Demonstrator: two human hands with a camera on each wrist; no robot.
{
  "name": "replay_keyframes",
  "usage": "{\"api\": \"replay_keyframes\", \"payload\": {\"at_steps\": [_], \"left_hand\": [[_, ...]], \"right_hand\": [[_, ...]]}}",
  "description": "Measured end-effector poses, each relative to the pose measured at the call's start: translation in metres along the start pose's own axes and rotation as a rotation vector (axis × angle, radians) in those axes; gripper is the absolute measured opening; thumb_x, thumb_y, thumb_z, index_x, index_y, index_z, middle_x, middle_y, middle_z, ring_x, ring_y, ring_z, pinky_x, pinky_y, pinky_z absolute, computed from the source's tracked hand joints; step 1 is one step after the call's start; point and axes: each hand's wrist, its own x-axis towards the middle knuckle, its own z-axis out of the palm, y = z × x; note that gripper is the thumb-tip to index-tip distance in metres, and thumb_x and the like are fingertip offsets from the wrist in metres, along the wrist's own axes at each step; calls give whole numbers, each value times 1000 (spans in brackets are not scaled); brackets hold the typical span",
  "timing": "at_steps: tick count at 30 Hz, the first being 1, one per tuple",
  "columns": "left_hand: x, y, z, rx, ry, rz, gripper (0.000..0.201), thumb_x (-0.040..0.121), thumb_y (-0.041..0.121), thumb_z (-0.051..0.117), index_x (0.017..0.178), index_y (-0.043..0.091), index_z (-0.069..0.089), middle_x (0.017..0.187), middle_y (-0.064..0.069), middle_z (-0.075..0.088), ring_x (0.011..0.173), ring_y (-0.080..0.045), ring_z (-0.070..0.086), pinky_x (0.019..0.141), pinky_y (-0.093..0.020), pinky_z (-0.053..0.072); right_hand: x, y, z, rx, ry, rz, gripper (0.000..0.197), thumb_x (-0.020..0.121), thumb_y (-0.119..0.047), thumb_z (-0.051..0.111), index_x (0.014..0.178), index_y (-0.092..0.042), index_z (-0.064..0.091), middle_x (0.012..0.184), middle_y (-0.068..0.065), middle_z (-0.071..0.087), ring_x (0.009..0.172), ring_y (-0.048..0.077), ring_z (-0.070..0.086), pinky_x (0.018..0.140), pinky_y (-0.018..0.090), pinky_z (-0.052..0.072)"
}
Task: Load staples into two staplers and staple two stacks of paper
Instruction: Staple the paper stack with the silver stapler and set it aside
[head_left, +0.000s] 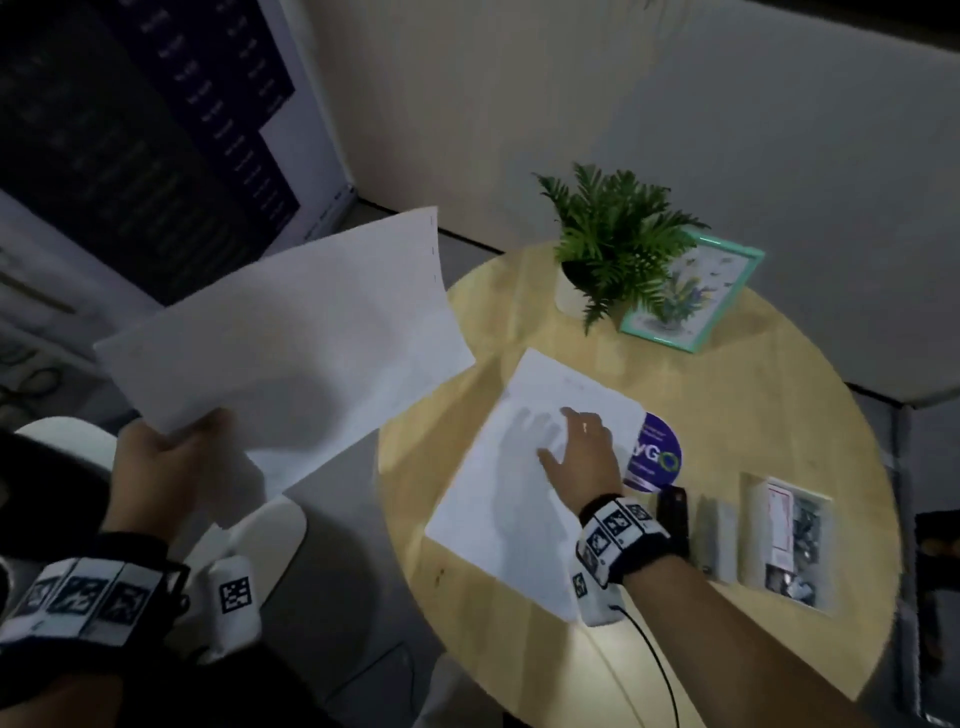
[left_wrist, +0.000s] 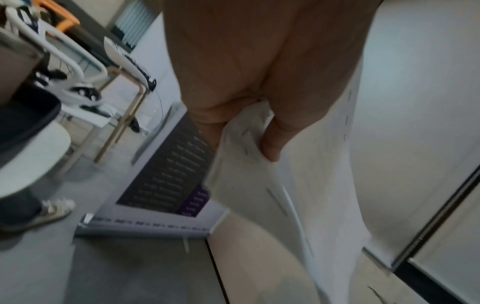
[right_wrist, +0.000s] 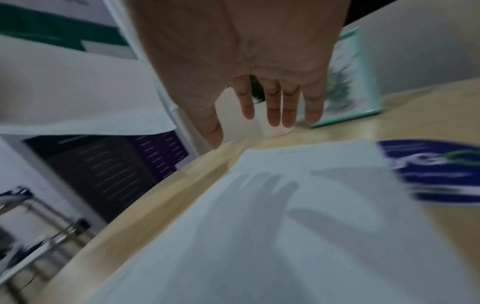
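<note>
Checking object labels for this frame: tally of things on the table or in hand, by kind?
Paper stacks: 2, one held stack gripped by the left hand, one table stack under the open right hand
Potted plant: 1
Picture frame: 1
Round sticker: 1
Black stapler: 1
Staple package: 1
Total: 7

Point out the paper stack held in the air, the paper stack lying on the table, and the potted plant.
held paper stack (head_left: 291, 332), head view, middle of the top sheet.
paper stack on the table (head_left: 498, 519), head view, bare sheet left of the wrist.
potted plant (head_left: 618, 228), head view, green fronds above the white pot.
</note>
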Motion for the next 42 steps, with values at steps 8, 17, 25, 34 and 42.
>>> {"api": "replay_keyframes", "payload": {"at_steps": [8, 17, 25, 34, 42], "left_hand": [[62, -54, -68, 403, 232, 97, 36, 76, 24, 51, 69, -11, 55, 67, -20, 56, 75, -19, 49, 64, -40, 41], [122, -162, 2, 823, -24, -76, 24, 88, 2, 51, 108, -4, 62, 106, -35, 64, 101, -49, 59, 85, -48, 46], [185, -254, 92, 869, -221, -201, 25, 86, 1, 49, 103, 3, 67, 105, -26, 68, 99, -43, 63, 83, -43, 50], [205, -281, 138, 887, -312, -244, 41, 95, 10, 48, 136, 8, 52, 134, -21, 56, 122, -38, 53, 100, -44, 43], [157, -197, 106, 722, -75, 59, 32, 97, 18, 46, 125, 15, 61, 110, -20, 69, 100, -38, 65, 89, -43, 50]], "right_hand": [[8, -36, 79, -326, -377, 14, 96, 88, -41, 60, 150, -21, -12, 160, 2, -18, 148, 31, -6, 111, 56, 30], [11, -34, 82, -410, -390, -22, 93, 90, -41, 56, 150, -21, -12, 161, 3, -16, 149, 31, -2, 100, 45, 44], [9, -33, 83, -521, -387, -60, 91, 91, -51, 47, 148, -21, -19, 160, 3, -18, 149, 28, -2, 97, 40, 47], [8, -32, 85, -459, -376, -39, 90, 92, -48, 47, 147, -25, -20, 159, 0, -21, 149, 25, -5, 102, 37, 43], [5, -33, 76, -364, -381, -4, 93, 91, -42, 55, 148, -27, -16, 159, -3, -24, 149, 24, -8, 107, 46, 41]]}}
